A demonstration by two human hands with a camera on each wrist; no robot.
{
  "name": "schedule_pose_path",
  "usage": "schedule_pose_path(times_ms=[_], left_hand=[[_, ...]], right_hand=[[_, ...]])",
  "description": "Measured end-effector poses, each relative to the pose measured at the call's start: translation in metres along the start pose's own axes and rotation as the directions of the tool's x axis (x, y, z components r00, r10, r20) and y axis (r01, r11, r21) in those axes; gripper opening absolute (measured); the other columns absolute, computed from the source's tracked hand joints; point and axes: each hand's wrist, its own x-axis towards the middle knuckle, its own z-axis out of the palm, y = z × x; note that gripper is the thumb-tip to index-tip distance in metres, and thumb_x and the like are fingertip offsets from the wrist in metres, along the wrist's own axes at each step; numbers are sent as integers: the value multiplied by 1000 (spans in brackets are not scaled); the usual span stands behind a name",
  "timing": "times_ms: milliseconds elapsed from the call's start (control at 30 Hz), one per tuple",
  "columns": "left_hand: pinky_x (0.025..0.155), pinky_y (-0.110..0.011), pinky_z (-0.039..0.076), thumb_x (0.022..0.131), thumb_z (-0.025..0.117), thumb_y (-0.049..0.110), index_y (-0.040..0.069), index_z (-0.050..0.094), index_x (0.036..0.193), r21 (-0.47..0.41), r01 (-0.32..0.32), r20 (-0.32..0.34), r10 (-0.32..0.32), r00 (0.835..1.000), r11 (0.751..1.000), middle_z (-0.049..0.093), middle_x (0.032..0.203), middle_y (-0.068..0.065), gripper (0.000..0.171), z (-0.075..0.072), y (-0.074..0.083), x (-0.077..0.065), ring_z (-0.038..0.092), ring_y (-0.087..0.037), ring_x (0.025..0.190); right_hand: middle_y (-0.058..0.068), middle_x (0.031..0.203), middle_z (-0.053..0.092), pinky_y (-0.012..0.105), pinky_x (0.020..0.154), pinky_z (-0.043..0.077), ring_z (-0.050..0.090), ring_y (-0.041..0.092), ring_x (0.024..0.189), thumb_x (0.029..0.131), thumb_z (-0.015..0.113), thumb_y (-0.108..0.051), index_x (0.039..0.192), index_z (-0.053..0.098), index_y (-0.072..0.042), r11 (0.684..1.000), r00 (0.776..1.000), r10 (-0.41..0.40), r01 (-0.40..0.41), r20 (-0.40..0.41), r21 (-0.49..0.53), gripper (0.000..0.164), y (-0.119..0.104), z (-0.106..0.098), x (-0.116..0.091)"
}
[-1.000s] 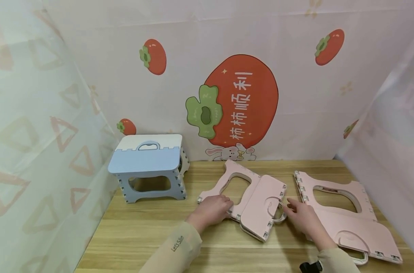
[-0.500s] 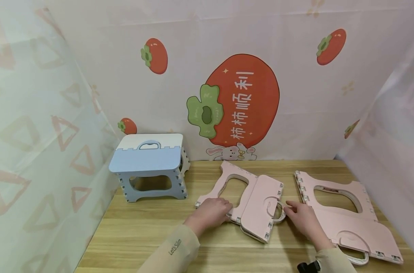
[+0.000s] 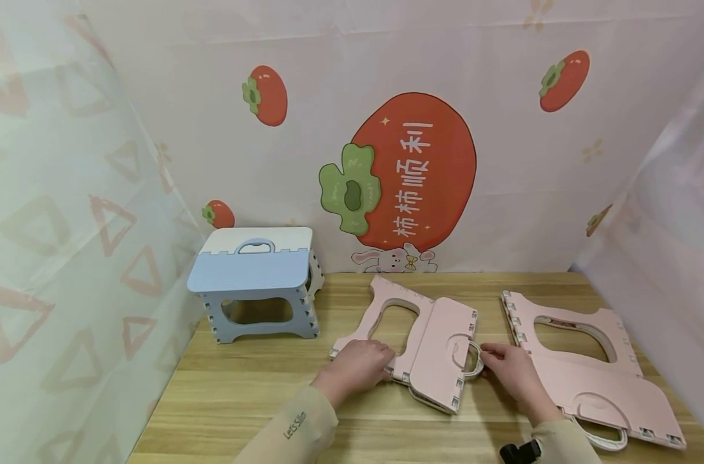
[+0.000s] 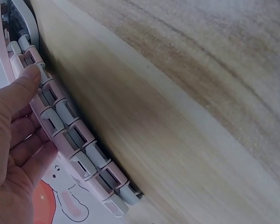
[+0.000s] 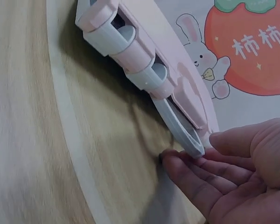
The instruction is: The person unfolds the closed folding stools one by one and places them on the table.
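A pink and white folding stool [image 3: 441, 354] lies folded flat in the middle of the table. My left hand [image 3: 359, 366] grips its near left edge; in the left wrist view the thumb [image 4: 25, 86] presses the hinged edge [image 4: 79, 140] and the fingers reach behind it. At the stool's right side is its looped carry handle [image 3: 475, 361]. My right hand [image 3: 513, 372] is at that handle. The right wrist view has its fingertips beneath the end of the handle [image 5: 179, 133], touching or nearly so, while the thumb [image 5: 233, 141] stays apart above.
Another folded pink stool [image 3: 607, 383] lies at the right, close beside my right forearm. A blue and white stool [image 3: 250, 274] stands unfolded at the back left. Printed fabric walls [image 3: 520, 212] enclose the wooden table [image 3: 224, 399] at the back and sides.
The middle pink stool has shifted slightly left and turned a little. My right hand has moved left with its handle, fingertips now closer round it. My left hand keeps its grip.
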Motion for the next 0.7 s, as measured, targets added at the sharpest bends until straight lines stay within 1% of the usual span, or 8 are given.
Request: schedule_pose_path(times_ms=[67,133,167,300,367,500,600,700], left_hand=[[64,-24,51,90,78,43,23,68,92,-4,3,0,-3,1000,1000,64,82,14,23,0,0,-1,58,-3,74],[65,-24,52,90,78,43,23,69,93,-7,8,1,-8,1000,1000,65,83,13,22,0,1,-2,59,-3,75],[65,-25,52,90,78,43,23,69,94,-9,11,2,-11,1000,1000,65,83,13,22,0,1,-2,60,-3,76],[67,-25,53,90,78,42,22,70,95,-16,21,6,-21,1000,1000,66,84,12,23,1,3,-3,62,-4,77],[67,-25,54,89,79,42,22,70,95,-16,23,4,-23,1000,1000,66,84,12,23,1,3,-3,62,-4,76],[67,-25,54,89,80,43,22,69,93,-12,21,-7,-21,1000,1000,66,83,12,23,1,3,-4,62,-5,76],[68,-25,55,89,79,43,22,69,93,-11,21,-13,-21,1000,1000,68,85,12,24,2,3,-4,64,-5,78],[70,-26,56,89,79,43,22,70,93,-14,24,-15,-24,1000,1000,69,88,12,23,3,3,-4,65,-6,80]], right_hand=[[32,128,64,38,86,60,71,25,100,103,58,-12,135,56,15,989,998,42,-47,42,140,41,2,2,0],[36,136,56,34,83,62,71,23,100,105,55,-9,138,50,18,960,994,71,-90,80,266,43,3,4,1],[38,138,53,33,83,62,72,23,100,105,54,-8,140,48,19,943,992,80,-105,93,316,44,4,4,1],[37,134,57,33,83,62,71,19,97,105,53,-5,140,45,20,908,991,87,-120,99,402,44,7,7,2],[36,130,59,33,84,62,72,19,95,105,53,-3,142,42,22,883,990,83,-125,111,452,46,8,8,3],[28,126,63,35,87,62,72,19,97,105,54,-3,147,34,21,799,982,98,-175,162,575,52,10,7,4],[20,123,66,34,89,61,71,18,99,105,54,-4,150,31,18,744,974,117,-214,192,634,55,10,6,3],[15,117,69,33,88,61,71,16,98,105,54,-5,151,30,18,714,972,121,-227,202,663,56,9,7,3]])
